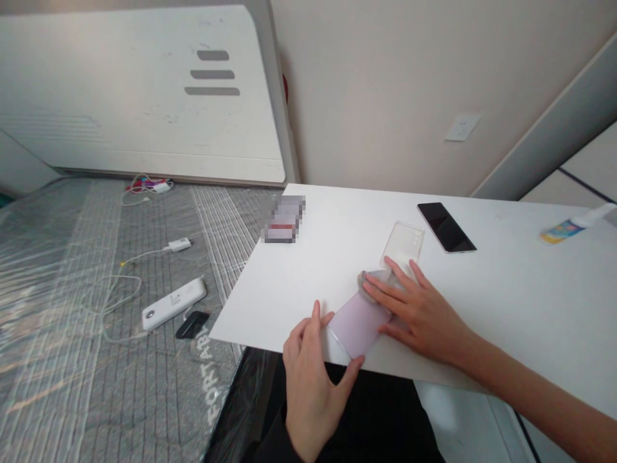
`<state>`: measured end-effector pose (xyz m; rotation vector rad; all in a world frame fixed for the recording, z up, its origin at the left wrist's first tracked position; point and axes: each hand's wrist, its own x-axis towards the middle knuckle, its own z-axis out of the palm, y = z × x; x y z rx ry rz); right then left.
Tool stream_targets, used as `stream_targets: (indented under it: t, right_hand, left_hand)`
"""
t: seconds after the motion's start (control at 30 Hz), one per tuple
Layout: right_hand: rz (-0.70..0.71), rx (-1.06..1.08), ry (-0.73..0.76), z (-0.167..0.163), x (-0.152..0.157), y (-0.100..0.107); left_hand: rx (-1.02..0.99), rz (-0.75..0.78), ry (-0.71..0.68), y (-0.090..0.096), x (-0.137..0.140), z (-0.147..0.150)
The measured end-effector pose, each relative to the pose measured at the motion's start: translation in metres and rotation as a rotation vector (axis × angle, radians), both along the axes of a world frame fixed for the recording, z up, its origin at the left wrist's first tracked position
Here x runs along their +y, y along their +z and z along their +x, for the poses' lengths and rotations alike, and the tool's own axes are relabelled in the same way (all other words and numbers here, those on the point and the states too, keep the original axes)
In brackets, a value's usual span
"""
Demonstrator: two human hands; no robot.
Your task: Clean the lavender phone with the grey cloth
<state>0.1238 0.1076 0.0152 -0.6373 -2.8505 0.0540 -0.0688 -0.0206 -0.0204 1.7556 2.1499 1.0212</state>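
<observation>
A lilac phone (360, 323) lies face down near the front edge of the white table. My left hand (313, 373) grips its lower end, thumb at one corner and fingers at the other. With its fingers over a small grey cloth (369, 289), my right hand (417, 312) presses onto the phone's upper part; the thumb rests by the phone's right edge. Most of the cloth is hidden under these fingers. Just beyond the right fingertips lies a clear phone case (403, 241).
A dark-screened phone (446, 227) and a spray bottle (563, 230) lie toward the table's right. A blurred flat item (284, 218) sits at the left edge. On the plastic-covered bed (62, 360) are a white power bank (174, 303), cables and a small black object (192, 325).
</observation>
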Motion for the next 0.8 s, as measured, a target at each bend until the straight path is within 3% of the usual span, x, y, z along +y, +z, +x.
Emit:
stream_targets:
  t: [0.13, 0.27, 0.4, 0.5, 0.63, 0.73, 0.8]
  right_hand:
    - [-0.035, -0.03, 0.169, 0.0054, -0.0052, -0.0027]
    - [0.03, 0.024, -0.033, 0.008, -0.0046, -0.0023]
    - [-0.048, -0.007, 0.187, 0.0048, -0.0019, -0.0002]
    - [0.022, 0.034, -0.039, 0.0036, -0.0001, 0.0005]
    - [-0.065, -0.005, 0.187, 0.0028, -0.0001, -0.001]
    - [-0.009, 0.038, -0.027, 0.0007, 0.0001, -0.0024]
    - [-0.042, 0.035, 0.045, -0.0013, -0.0013, -0.0027]
  left_hand:
    - [0.004, 0.008, -0.003, -0.0017, -0.0004, -0.0006]
    - [0.026, 0.034, 0.012, -0.0027, -0.0009, 0.0005]
    - [0.033, 0.043, 0.019, -0.0037, -0.0013, 0.0013]
    - [0.028, 0.039, 0.026, -0.0037, -0.0013, 0.0014]
    - [0.029, 0.045, 0.016, -0.0033, -0.0011, 0.0017]
    - [0.035, 0.037, 0.019, -0.0028, -0.0009, 0.0018]
    - [0.041, 0.037, 0.014, -0.0024, -0.0008, 0.0017]
